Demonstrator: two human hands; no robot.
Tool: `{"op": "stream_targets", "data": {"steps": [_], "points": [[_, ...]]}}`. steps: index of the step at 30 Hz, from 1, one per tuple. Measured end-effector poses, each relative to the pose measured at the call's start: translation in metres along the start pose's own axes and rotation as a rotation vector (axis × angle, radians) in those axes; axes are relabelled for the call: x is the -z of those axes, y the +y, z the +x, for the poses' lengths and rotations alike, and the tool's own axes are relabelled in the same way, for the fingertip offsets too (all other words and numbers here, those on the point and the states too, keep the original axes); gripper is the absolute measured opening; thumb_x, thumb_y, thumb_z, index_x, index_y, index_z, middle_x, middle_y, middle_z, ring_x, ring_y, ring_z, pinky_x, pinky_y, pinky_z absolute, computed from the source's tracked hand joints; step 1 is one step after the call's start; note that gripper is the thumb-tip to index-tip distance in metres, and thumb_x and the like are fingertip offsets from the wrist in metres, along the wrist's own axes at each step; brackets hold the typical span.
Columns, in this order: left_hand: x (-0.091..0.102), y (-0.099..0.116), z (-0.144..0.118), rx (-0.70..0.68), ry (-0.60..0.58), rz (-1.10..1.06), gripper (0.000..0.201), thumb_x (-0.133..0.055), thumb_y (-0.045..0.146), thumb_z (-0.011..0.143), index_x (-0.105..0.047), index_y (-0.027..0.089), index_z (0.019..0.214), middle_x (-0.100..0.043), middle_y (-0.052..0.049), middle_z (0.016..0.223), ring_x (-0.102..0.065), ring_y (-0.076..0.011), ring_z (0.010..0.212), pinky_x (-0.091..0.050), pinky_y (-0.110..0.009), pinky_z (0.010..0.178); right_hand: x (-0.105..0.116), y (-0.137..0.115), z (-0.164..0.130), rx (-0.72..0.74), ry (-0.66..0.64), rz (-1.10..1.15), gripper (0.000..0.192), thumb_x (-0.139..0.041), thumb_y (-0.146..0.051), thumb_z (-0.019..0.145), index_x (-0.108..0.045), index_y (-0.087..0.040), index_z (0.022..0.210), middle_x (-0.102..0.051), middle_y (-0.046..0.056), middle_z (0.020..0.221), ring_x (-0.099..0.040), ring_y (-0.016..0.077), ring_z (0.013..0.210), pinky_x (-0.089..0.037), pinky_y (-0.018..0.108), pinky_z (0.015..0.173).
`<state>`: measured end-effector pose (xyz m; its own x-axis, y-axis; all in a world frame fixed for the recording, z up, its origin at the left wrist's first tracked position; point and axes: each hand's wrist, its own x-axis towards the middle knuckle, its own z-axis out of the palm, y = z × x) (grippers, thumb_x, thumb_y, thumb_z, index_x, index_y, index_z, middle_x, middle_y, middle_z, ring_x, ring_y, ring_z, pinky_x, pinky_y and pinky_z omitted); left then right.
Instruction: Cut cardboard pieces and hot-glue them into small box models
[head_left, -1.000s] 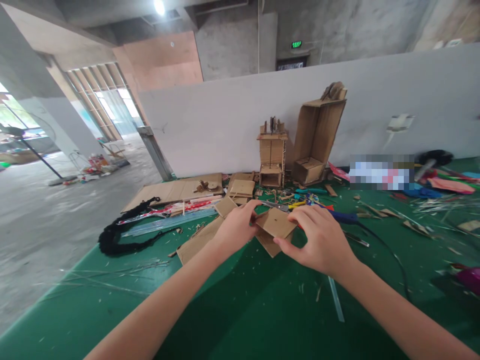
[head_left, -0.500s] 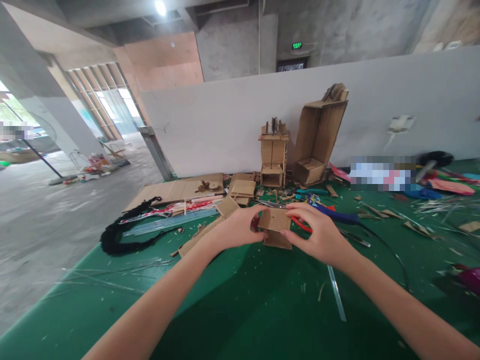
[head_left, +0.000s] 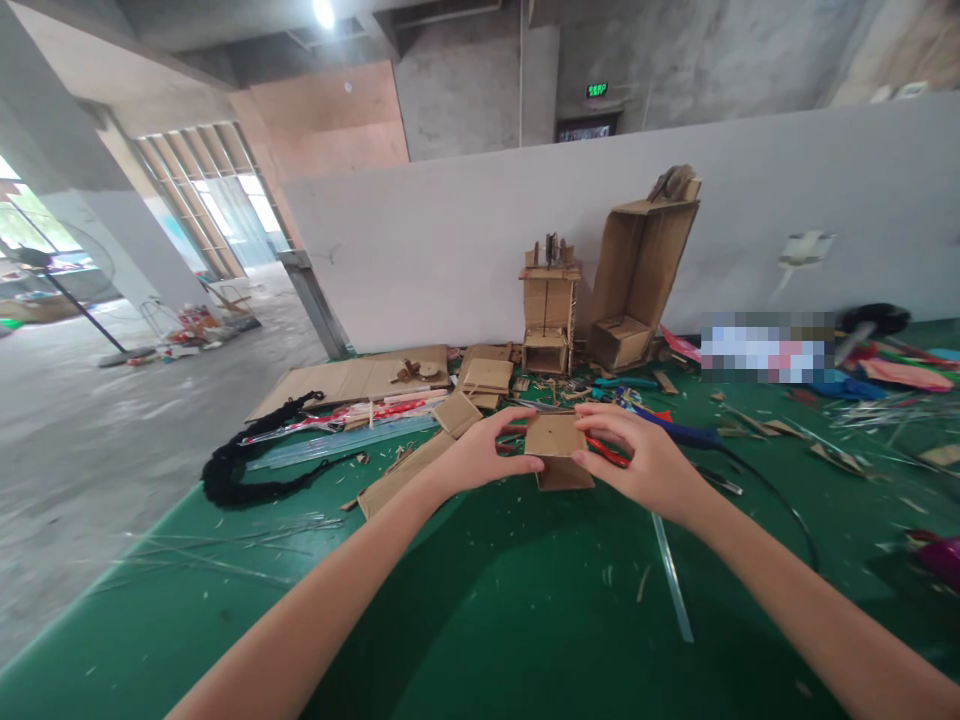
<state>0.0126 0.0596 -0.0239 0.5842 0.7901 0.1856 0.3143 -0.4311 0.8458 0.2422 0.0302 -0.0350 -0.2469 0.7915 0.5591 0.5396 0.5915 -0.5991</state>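
On green table (head_left: 480,620) | left hand (head_left: 480,455), right hand (head_left: 645,460) pinch cardboard box (head_left: 556,450) | box's sides partly hidden by fingers

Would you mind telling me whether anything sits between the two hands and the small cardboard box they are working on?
Nothing visible does. The left hand and the right hand both already grip the small cardboard box by its sides, fingertips on the cardboard. Red-handled pliers lie just behind it on the green table.
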Motion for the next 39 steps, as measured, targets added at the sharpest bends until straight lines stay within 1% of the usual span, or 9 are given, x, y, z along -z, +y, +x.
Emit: {"op": "stream_targets", "data": {"steps": [3,5,9,12,15,21,29,34,39], "points": [[-0.002,0.002,-0.001,0.017,0.049,0.035,0.062,-0.070,0.035,0.071,-0.045,0.021,0.126,-0.051,-0.010,0.131,-0.053,-0.0228,0.114,-0.049,-0.036,0.090,-0.004,0.005,0.002,-0.117,-0.012,0.281,0.025,-0.065,-0.032,0.074,-0.060,-0.019,0.095,-0.054,0.014,0.127,-0.058,0.0248,0.111,-0.052,0.039,0.091],[-0.005,0.005,-0.002,0.021,0.084,0.062,0.061,-0.070,0.037,0.071,-0.046,0.021,0.124,-0.052,-0.010,0.129,-0.054,-0.0223,0.112,-0.050,-0.035,0.087,-0.006,0.006,0.004,-0.194,-0.003,0.407,0.029,-0.067,-0.030,0.070,-0.059,-0.019,0.096,-0.055,0.014,0.127,-0.060,0.0243,0.108,-0.051,0.039,0.091],[-0.011,0.008,-0.002,0.001,0.135,0.110,0.053,-0.067,0.036,0.073,-0.048,0.020,0.120,-0.054,-0.010,0.125,-0.056,-0.0217,0.109,-0.051,-0.033,0.084,-0.007,0.001,0.006,-0.392,0.012,0.481,0.037,-0.068,-0.031,0.068,-0.058,-0.019,0.102,-0.063,0.012,0.115,-0.066,0.0235,0.096,-0.054,0.040,0.085],[-0.015,0.007,-0.001,-0.054,0.178,0.168,0.051,-0.065,0.035,0.073,-0.047,0.020,0.118,-0.054,-0.011,0.125,-0.055,-0.0237,0.110,-0.051,-0.034,0.085,-0.005,-0.002,0.007,-0.468,0.036,0.469,0.035,-0.070,-0.033,0.065,-0.063,-0.017,0.095,-0.062,0.013,0.118,-0.065,0.0244,0.097,-0.053,0.039,0.084],[-0.016,0.007,-0.002,-0.098,0.181,0.213,0.051,-0.063,0.032,0.075,-0.046,0.021,0.121,-0.054,-0.010,0.126,-0.055,-0.0237,0.111,-0.048,-0.035,0.090,-0.002,-0.001,0.008,-0.458,0.052,0.429,0.031,-0.071,-0.033,0.062,-0.066,-0.016,0.088,-0.056,0.013,0.125,-0.061,0.0254,0.102,-0.052,0.037,0.086],[-0.012,0.013,-0.004,-0.109,0.170,0.253,0.050,-0.061,0.034,0.075,-0.047,0.021,0.121,-0.056,-0.009,0.122,-0.056,-0.0224,0.107,-0.049,-0.035,0.087,0.001,0.005,0.010,-0.368,0.018,0.333,0.028,-0.068,-0.030,0.063,-0.069,-0.017,0.088,-0.059,0.012,0.115,-0.060,0.0255,0.104,-0.050,0.040,0.090],[-0.006,0.012,-0.003,-0.129,0.137,0.294,0.050,-0.063,0.034,0.073,-0.051,0.021,0.119,-0.059,-0.008,0.119,-0.057,-0.0227,0.105,-0.046,-0.038,0.092,0.001,0.002,0.008,-0.243,-0.051,0.171,0.022,-0.062,-0.027,0.070,-0.070,-0.019,0.089,-0.063,0.010,0.107,-0.063,0.0238,0.098,-0.054,0.040,0.085],[-0.007,0.010,-0.004,-0.111,0.138,0.280,0.058,-0.065,0.039,0.072,-0.047,0.021,0.124,-0.054,-0.009,0.127,-0.053,-0.0251,0.113,-0.044,-0.040,0.095,0.002,0.001,0.006,-0.199,-0.062,0.075,0.022,-0.059,-0.027,0.075,-0.070,-0.020,0.092,-0.064,0.010,0.108,-0.061,0.0247,0.100,-0.053,0.042,0.086],[-0.011,0.010,-0.005,-0.097,0.145,0.240,0.063,-0.064,0.038,0.073,-0.041,0.021,0.129,-0.055,-0.010,0.125,-0.053,-0.0246,0.114,-0.049,-0.037,0.089,-0.001,0.000,0.004,-0.179,-0.044,0.048,0.022,-0.055,-0.028,0.079,-0.068,-0.019,0.094,-0.061,0.011,0.111,-0.061,0.0237,0.101,-0.054,0.040,0.085]]}}
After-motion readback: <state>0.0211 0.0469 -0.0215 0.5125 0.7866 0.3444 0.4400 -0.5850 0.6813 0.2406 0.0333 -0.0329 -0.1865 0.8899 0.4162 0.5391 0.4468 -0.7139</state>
